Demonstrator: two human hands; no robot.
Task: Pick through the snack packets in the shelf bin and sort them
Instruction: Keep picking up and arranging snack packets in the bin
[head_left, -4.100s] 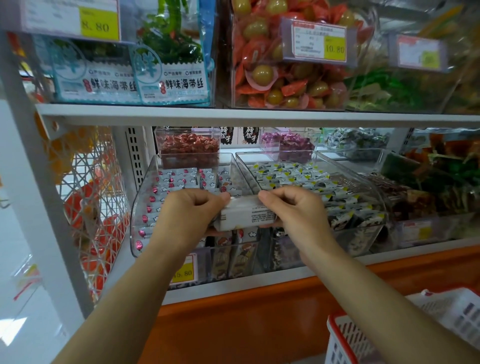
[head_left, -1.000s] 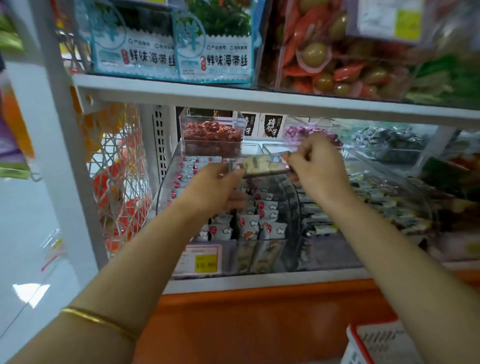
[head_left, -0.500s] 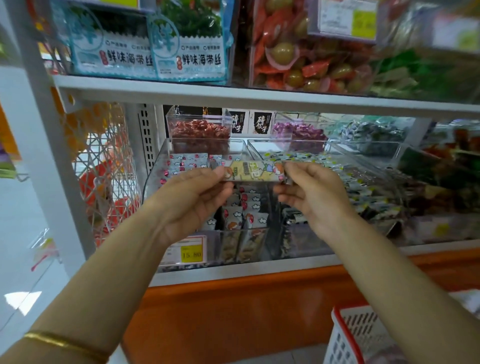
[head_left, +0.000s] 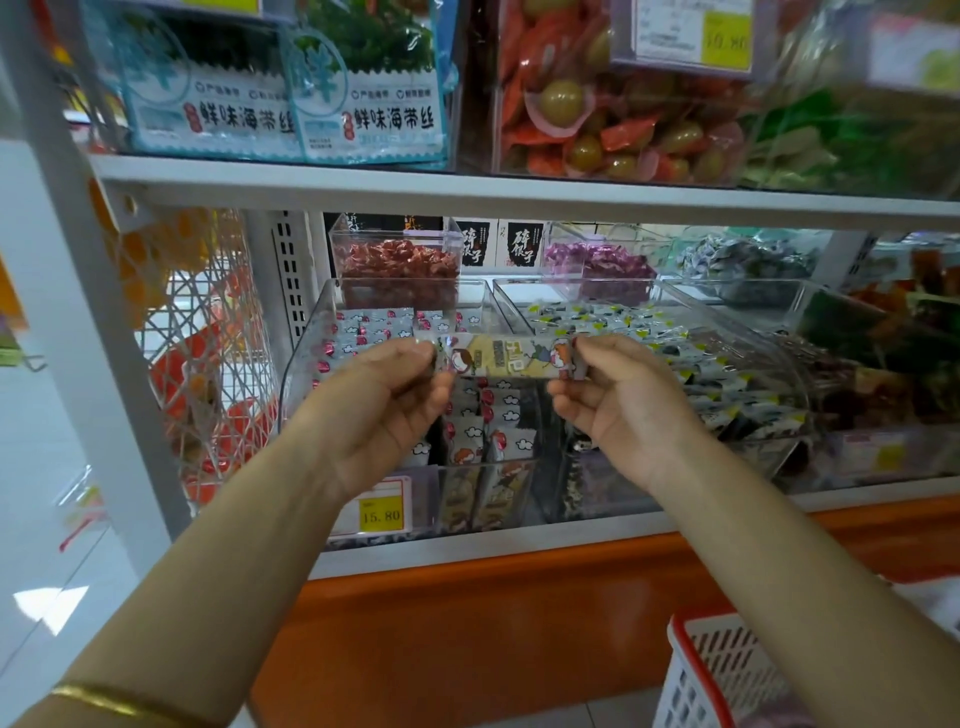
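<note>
Two bare hands hold one long, narrow snack packet (head_left: 511, 356) level, just above the middle of the view. The left hand (head_left: 384, 405) pinches the packet's left end between thumb and curled fingers, and the right hand (head_left: 623, 405) pinches its right end the same way. The packet is pale yellow with cartoon figures.

It hangs in front of a clear shelf bin (head_left: 304, 384) that holds grey packets (head_left: 498, 415) printed with white clouds and red dots. From the held packet:

- At 3 o'clock is a second clear bin (head_left: 774, 358) of black, white and yellow packets.
- At 7 o'clock, on the bin's front, is a yellow price tag (head_left: 382, 512) reading 15.80.
- At 5 o'clock, low in the view, is a white basket (head_left: 717, 670) with a red rim.

A gold bangle (head_left: 119, 699) circles the left wrist.
</note>
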